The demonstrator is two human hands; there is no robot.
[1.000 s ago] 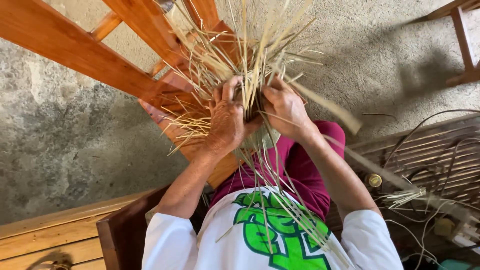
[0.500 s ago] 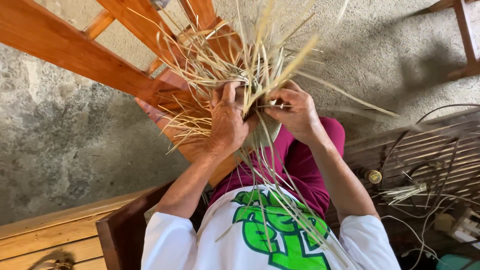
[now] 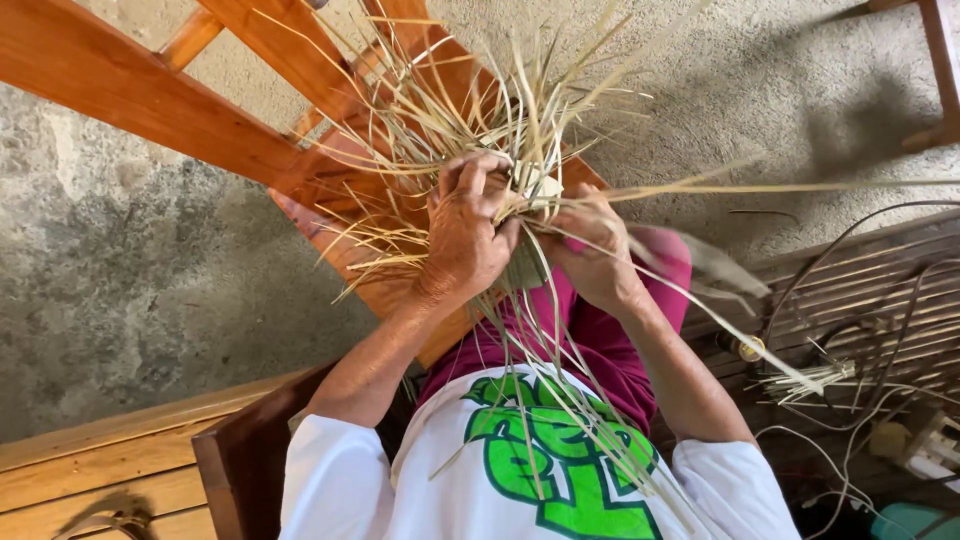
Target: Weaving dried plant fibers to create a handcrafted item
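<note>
Looking from left to right, the grey concrete floor comes first, rough and spotty. At the bottom left sits a wooden bench with pale planks. Above it, an orange-brown wooden frame slants across the floor, with 2 thick bars and thinner ones between them.

Next comes the left hand. It is clenched around a bundle of dry straw strips, with the fingers curled over the top of the woven middle part. The strips are pale yellow and thin. They stick out in all ways, up over the wooden frame and down over the person's lap.

Just beside it, touching the same bundle, is the right hand. It is grasping the strips too, pinching them from the other side. The small woven part sits between the 2 hands, above the pink trousers. Some long strips hang down across the white shirt, which has a big green shape on it. 1 long strip shoots far out to the right.

On the right lies a slatted wooden rack with thin grey wires curling over it. A little bunch of cut straw ends rests there too.
</note>
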